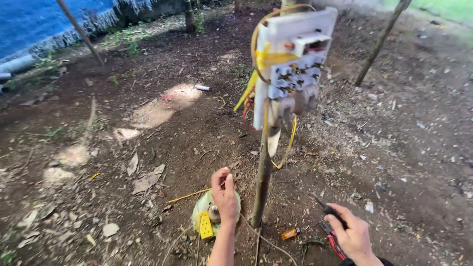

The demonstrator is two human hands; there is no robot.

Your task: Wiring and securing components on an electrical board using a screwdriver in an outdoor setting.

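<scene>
Bare dirt ground [148, 123] under patchy sunlight, scattered with litter.

Dry leaves [145, 181] and small stones lie across the soil. A thin wooden post [261, 187] stands in it. Beside the post's foot lie a pale green plastic bag [202, 212] with a yellow perforated piece [205, 225], an orange tube [289, 233], red-handled pliers [332, 240] and a yellow wire [187, 196]. A small white cylinder [202, 88] lies farther off.
</scene>
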